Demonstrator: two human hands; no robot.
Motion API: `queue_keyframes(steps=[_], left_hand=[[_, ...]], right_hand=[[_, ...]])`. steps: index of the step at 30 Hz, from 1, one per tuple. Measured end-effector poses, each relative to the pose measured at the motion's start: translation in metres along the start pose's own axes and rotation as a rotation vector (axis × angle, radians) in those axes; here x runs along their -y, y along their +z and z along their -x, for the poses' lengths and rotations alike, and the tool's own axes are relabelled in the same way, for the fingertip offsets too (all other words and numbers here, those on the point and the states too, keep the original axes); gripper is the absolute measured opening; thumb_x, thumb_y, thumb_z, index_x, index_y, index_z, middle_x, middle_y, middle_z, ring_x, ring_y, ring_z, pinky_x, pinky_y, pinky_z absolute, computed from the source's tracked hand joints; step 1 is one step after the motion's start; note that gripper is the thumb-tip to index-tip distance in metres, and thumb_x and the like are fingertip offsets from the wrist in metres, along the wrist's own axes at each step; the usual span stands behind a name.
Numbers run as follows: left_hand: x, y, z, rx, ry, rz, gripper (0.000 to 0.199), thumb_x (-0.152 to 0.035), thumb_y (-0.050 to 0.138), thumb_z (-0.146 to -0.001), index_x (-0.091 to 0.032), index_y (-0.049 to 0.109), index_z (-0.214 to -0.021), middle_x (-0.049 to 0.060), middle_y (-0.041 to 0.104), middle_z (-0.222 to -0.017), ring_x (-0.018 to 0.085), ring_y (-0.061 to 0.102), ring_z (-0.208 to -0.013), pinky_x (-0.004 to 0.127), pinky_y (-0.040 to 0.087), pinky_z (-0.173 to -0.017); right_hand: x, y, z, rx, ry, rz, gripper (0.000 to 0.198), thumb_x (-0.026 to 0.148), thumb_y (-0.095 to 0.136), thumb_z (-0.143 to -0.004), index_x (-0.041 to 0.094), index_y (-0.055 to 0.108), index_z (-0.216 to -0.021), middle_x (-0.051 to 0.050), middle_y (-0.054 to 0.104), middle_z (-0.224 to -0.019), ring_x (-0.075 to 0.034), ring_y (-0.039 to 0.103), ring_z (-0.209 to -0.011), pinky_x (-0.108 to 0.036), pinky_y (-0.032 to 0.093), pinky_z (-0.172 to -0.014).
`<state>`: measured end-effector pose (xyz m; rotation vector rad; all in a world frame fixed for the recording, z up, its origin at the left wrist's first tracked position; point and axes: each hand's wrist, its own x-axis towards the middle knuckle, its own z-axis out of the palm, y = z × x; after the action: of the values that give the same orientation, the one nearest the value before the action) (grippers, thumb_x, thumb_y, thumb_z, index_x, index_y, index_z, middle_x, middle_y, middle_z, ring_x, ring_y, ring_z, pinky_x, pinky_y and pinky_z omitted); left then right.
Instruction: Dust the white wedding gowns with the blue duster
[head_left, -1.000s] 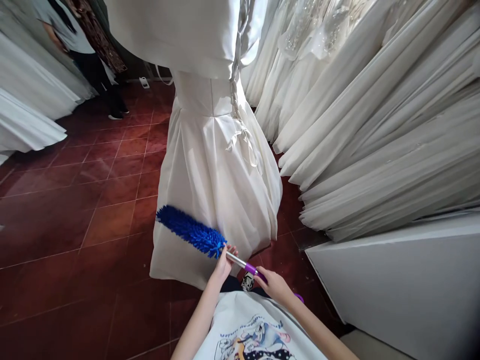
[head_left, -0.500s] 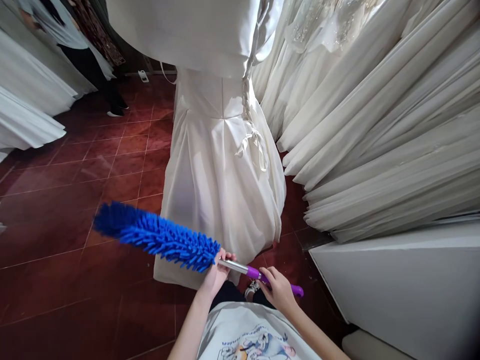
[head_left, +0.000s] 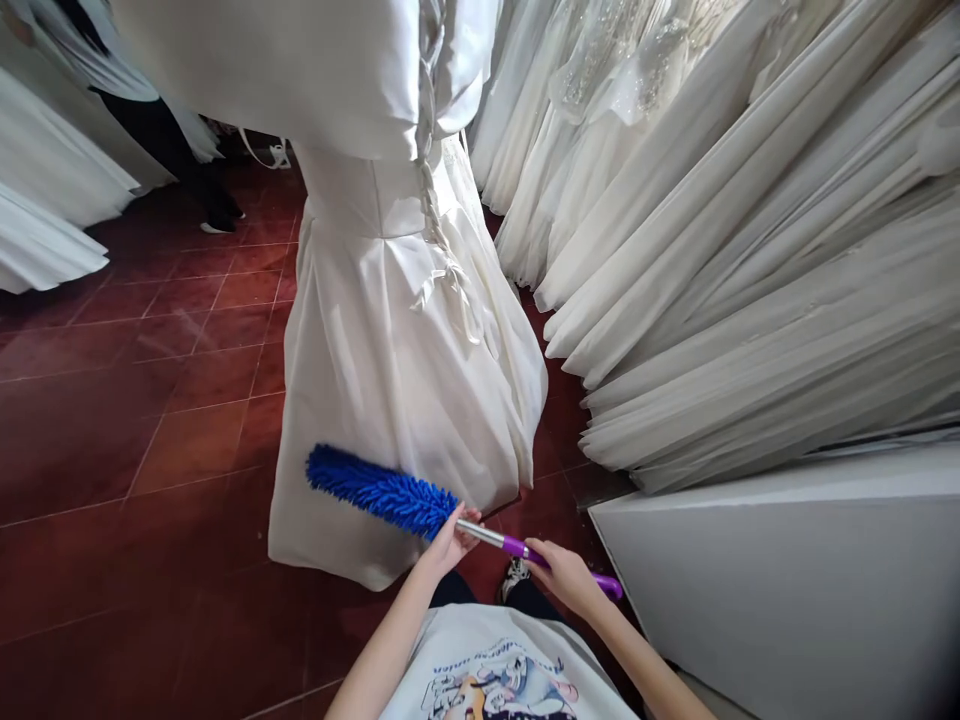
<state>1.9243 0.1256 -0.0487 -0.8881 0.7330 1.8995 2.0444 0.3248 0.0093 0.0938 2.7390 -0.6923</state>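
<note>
Blue microfibre duster [head_left: 379,490], held in both hands low against the skirt of a white satin gown [head_left: 397,380].

Hanging over red floor tiles [head_left: 112,420], the gown, laced down the back, hem pooling just ahead; packed rows of white dresses [head_left: 735,260] to the right above a white ledge [head_left: 787,560]. Duster head laid across the lower skirt, probably to reach the hem folds. Left hand [head_left: 448,540] closed around the silver shaft at the base of the head, seemingly steering; right hand [head_left: 566,577] gripping the purple handle [head_left: 600,582] behind, seemingly steadying. Another person's dark legs [head_left: 180,170] far left.
</note>
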Motion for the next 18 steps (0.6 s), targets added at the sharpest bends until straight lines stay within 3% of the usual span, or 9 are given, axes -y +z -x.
queue_keyframes(steps=[3, 5, 8, 11, 13, 15, 18], left_hand=[[0.06, -0.009, -0.017, -0.189, -0.132, 0.113, 0.009, -0.023, 0.058, -0.077, -0.015, 0.059, -0.073, 0.0, 0.066, -0.06, 0.013, 0.064, -0.057, 0.025, 0.049, -0.06], [0.097, 0.0, -0.026, -0.234, -0.138, 0.143, 0.012, -0.021, 0.054, -0.079, -0.016, 0.057, -0.068, 0.0, 0.065, -0.057, 0.013, 0.063, -0.054, 0.026, 0.049, -0.061], [0.142, 0.036, -0.034, -0.236, -0.141, 0.184, 0.014, -0.024, 0.053, -0.079, -0.017, 0.058, -0.068, 0.001, 0.066, -0.062, 0.014, 0.064, -0.061, 0.027, 0.05, -0.068], [0.174, 0.092, -0.031, -0.162, -0.111, 0.078, 0.015, -0.027, 0.055, -0.078, -0.017, 0.06, -0.067, 0.005, 0.07, -0.074, 0.017, 0.066, -0.075, 0.032, 0.049, -0.079], [0.189, 0.133, -0.025, -0.056, -0.021, -0.092, 0.012, -0.027, 0.059, -0.075, -0.018, 0.063, -0.068, 0.009, 0.071, -0.084, 0.021, 0.065, -0.087, 0.035, 0.046, -0.088], [0.197, 0.171, -0.018, 0.053, 0.192, -0.306, 0.009, -0.028, 0.063, -0.071, -0.02, 0.065, -0.066, 0.01, 0.071, -0.084, 0.023, 0.064, -0.091, 0.037, 0.043, -0.093], [0.188, 0.217, -0.013, 0.128, 0.509, -0.514, 0.015, -0.035, 0.064, -0.069, -0.022, 0.063, -0.062, 0.008, 0.071, -0.074, 0.024, 0.065, -0.084, 0.041, 0.042, -0.096]], right_hand=[[-0.031, -0.003, 0.015, 0.18, 0.016, 0.047, 0.026, 0.04, 0.051, -0.083, 0.027, 0.062, -0.103, -0.004, 0.072, -0.091, -0.022, 0.067, -0.083, -0.027, 0.045, -0.068], [-0.056, -0.011, 0.027, 0.206, -0.013, 0.127, 0.023, 0.038, 0.052, -0.082, 0.027, 0.063, -0.097, -0.004, 0.071, -0.083, -0.022, 0.066, -0.077, -0.027, 0.043, -0.065], [-0.108, -0.027, 0.054, 0.1, -0.068, 0.22, 0.023, 0.037, 0.048, -0.084, 0.025, 0.061, -0.098, -0.005, 0.068, -0.082, -0.023, 0.064, -0.077, -0.029, 0.042, -0.067], [-0.166, -0.032, 0.091, -0.053, -0.004, 0.21, 0.028, 0.041, 0.043, -0.087, 0.022, 0.059, -0.1, -0.008, 0.066, -0.086, -0.024, 0.063, -0.08, -0.033, 0.044, -0.069], [-0.194, -0.028, 0.113, -0.12, 0.083, 0.104, 0.028, 0.042, 0.04, -0.087, 0.022, 0.056, -0.098, -0.009, 0.066, -0.088, -0.024, 0.064, -0.078, -0.033, 0.046, -0.068], [-0.202, -0.024, 0.124, -0.153, 0.185, -0.042, 0.027, 0.044, 0.037, -0.088, 0.024, 0.053, -0.096, -0.007, 0.067, -0.085, -0.023, 0.064, -0.075, -0.031, 0.046, -0.065], [-0.174, -0.027, 0.112, -0.183, 0.313, -0.251, 0.03, 0.048, 0.033, -0.089, 0.024, 0.05, -0.095, -0.003, 0.065, -0.075, -0.021, 0.062, -0.066, -0.028, 0.043, -0.06]])
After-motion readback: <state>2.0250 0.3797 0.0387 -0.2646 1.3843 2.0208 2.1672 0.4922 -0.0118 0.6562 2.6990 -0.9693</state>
